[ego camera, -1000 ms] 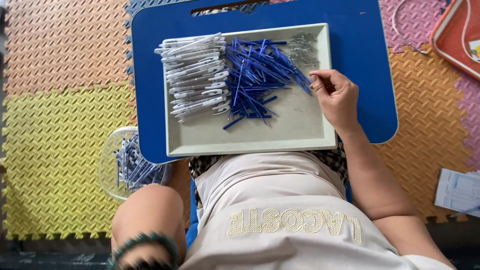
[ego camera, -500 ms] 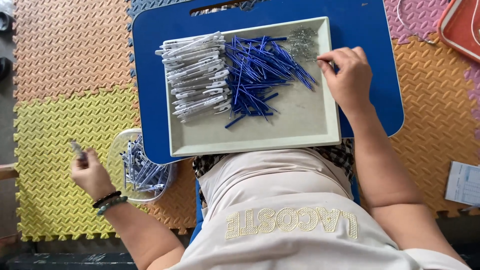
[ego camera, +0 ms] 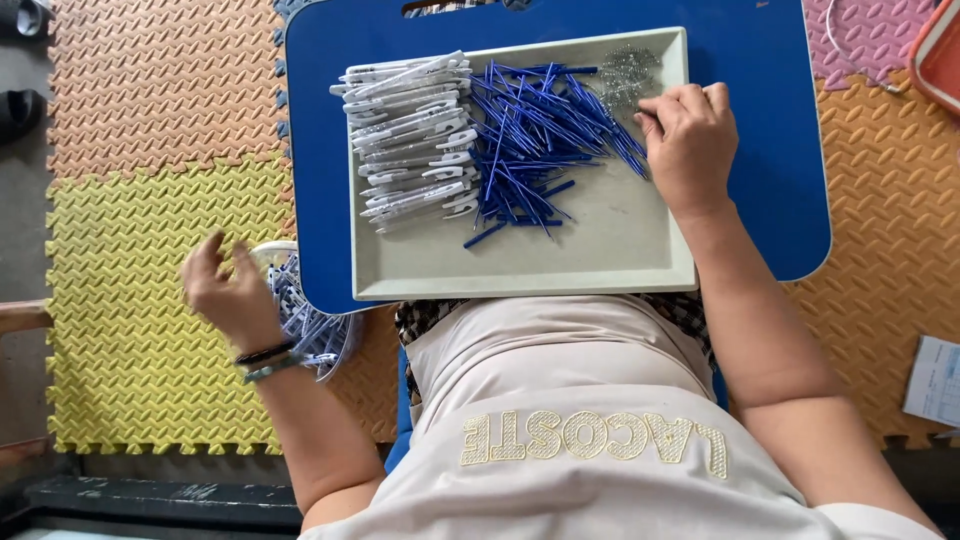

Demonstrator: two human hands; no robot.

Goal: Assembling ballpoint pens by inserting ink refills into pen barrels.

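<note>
A beige tray (ego camera: pixel 560 255) rests on a blue lap desk (ego camera: pixel 770 200) across my lap. In it lie a stack of white pen barrels (ego camera: pixel 410 135), a heap of thin blue refills (ego camera: pixel 530 140) and a small pile of metal springs (ego camera: pixel 625 70). My right hand (ego camera: pixel 690 140) is curled at the right edge of the refills, just below the springs, fingertips pinched together; what they hold is hidden. My left hand (ego camera: pixel 225 290) hovers with fingers spread beside a clear bowl (ego camera: pixel 310 320) of assembled pens on the floor mat and holds nothing.
Yellow foam mat (ego camera: pixel 130 300) and orange foam mat (ego camera: pixel 150 90) cover the floor. A red-rimmed tray (ego camera: pixel 940 50) sits at the top right and a sheet of paper (ego camera: pixel 935 380) at the right edge. A dark shoe (ego camera: pixel 20 110) lies at the far left.
My left hand came out to the bowl holding a pen and now has its fingers spread and empty. My right hand slid up from the tray's right side to the springs.
</note>
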